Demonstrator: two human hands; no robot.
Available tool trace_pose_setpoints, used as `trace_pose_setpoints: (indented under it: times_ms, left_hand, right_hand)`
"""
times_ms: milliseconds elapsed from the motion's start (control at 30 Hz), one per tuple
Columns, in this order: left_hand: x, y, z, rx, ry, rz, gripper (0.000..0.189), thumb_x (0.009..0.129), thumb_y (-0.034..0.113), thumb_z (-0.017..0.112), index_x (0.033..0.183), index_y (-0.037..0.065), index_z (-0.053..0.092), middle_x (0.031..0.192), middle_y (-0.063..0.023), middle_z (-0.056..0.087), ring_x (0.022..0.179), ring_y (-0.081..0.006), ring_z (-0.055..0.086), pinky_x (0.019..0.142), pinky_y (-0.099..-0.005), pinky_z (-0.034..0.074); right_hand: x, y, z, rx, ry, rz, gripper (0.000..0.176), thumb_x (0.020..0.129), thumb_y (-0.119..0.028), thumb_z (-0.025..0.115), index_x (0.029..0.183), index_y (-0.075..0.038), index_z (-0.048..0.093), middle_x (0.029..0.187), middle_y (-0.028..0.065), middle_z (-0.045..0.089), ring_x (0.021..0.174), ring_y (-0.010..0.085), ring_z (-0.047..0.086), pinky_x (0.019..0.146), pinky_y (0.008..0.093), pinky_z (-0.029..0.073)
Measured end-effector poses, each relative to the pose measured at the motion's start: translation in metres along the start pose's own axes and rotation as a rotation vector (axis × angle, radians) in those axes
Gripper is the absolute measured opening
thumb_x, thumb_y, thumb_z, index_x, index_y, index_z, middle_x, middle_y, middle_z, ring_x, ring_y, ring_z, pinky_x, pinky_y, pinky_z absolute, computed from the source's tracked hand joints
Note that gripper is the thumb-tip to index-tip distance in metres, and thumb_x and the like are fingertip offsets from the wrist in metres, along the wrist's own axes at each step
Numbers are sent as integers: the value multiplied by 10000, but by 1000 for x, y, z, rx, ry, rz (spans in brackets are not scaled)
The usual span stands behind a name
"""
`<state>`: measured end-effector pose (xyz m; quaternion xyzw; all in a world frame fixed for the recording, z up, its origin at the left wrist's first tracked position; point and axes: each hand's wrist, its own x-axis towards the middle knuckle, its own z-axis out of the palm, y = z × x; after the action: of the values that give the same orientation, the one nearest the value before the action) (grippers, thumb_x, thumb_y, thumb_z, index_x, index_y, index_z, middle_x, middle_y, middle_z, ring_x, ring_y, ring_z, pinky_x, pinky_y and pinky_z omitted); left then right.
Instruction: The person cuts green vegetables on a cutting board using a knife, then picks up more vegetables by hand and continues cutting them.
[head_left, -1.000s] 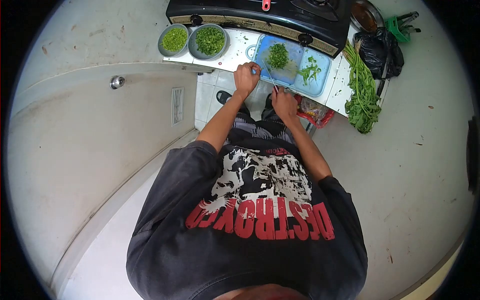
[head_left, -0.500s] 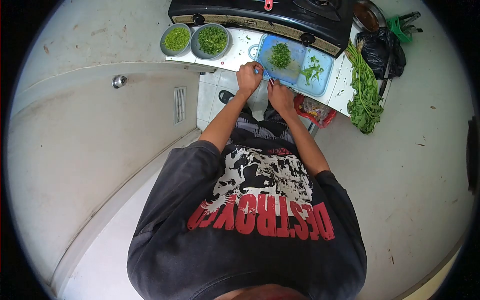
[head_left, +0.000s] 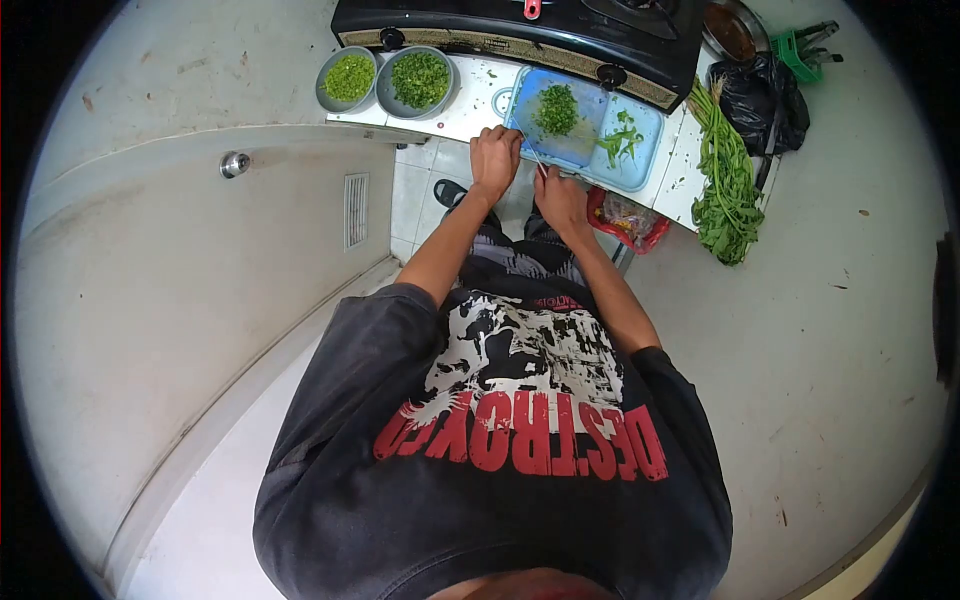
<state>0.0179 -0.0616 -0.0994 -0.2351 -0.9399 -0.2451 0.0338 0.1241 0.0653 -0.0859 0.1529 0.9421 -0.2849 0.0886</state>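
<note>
My right hand (head_left: 562,198) is closed around the handle of a knife (head_left: 533,151), at the near edge of the blue cutting board (head_left: 590,140). The thin blade slants up and left toward my left hand (head_left: 494,160). That hand has its fingers curled closed by the blade's far end; whether anything is pinched in them is hidden. On the board lies a pile of finely chopped greens (head_left: 557,109). Loose leafy pieces (head_left: 622,140) lie to its right, over the lighter blue part.
Two grey bowls (head_left: 319,92) (head_left: 383,103) of chopped greens stand left of the board. Behind it is a black gas stove (head_left: 470,22). At right are a bunch of leafy stalks (head_left: 730,195), a black plastic bag (head_left: 770,105) and a green basket (head_left: 790,60). A red container (head_left: 655,238) sits below.
My left hand has turned slightly and its fingers have shifted away from my right hand, so more of the blade shows between them. The chopped pile looks the same.
</note>
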Motion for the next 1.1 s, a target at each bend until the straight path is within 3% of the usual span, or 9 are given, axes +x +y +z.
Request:
trace_pose_setpoints:
  times_ms: [267, 667, 767, 1100]
  left_hand:
    - [-9, -4, 1, -67, 65, 25, 82, 866, 105, 699, 909, 106, 770, 897, -91, 720, 849, -309, 656, 759, -434, 511]
    - [5, -10, 7, -292, -17, -244, 98, 791, 105, 715, 875, 85, 762, 875, -106, 744, 828, -313, 701, 737, -424, 548]
    - [7, -11, 8, -303, -42, -275, 103, 781, 101, 717, 872, 77, 757, 868, -103, 749, 822, -308, 711, 732, -417, 555]
    - [8, -9, 5, -317, -92, -362, 138, 792, 132, 730, 915, 70, 731, 857, -78, 752, 808, -299, 713, 748, -404, 555]
  right_hand:
    - [15, -7, 5, 13, 27, -15, 362, 1012, -320, 540, 958, 24, 637, 738, 256, 698, 702, 432, 713, 647, 527, 569]
    - [-8, 10, 1, -4, 73, -58, 342, 998, -317, 564, 977, 18, 629, 709, 249, 691, 688, 424, 711, 632, 534, 564]
    - [-1, -1, -6, 7, -18, -10, 342, 1000, -317, 558, 972, 16, 629, 729, 251, 698, 692, 424, 713, 641, 539, 565]
    - [13, 4, 9, -14, 17, -54, 330, 981, -300, 572, 974, 23, 639, 719, 260, 690, 686, 425, 713, 646, 526, 572]
